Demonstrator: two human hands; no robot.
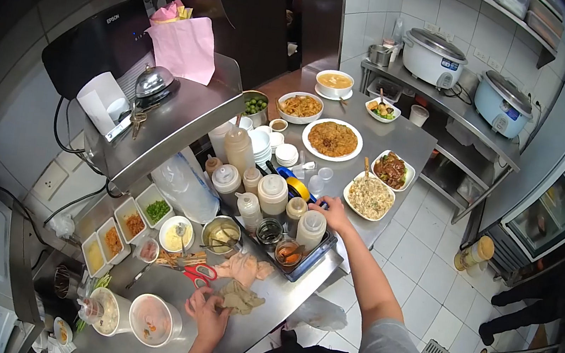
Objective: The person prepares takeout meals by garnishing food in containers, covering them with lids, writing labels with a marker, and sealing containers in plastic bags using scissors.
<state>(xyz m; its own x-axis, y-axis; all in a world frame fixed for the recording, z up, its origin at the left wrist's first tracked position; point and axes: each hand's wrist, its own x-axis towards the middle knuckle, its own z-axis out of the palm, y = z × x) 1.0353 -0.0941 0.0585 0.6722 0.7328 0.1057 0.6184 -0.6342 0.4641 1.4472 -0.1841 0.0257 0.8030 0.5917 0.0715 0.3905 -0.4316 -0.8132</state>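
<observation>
My left hand point(207, 312) is low on the steel counter, its curled fingers at the edge of a crumpled olive-brown cloth point(241, 298). Red-handled scissors point(199, 275) lie just beyond those fingertips, beside a crumpled pale pinkish cloth point(244, 269). My right hand point(330, 213) reaches to the far right side of a dark tray point(306, 269) of sauce bottles. Its fingers are bent around something dark, too small to make out. Close by are a yellow-and-blue roll point(297, 188) and a white-capped squeeze bottle point(311, 229).
Filled dishes, including fried rice point(370, 196) and a large omelette-like plate point(332, 139), stand at the far right. Topping containers point(128, 218) and two white tubs point(155, 320) are left. A raised steel shelf point(183, 117) overhangs the counter. Another person's legs point(522, 308) show right.
</observation>
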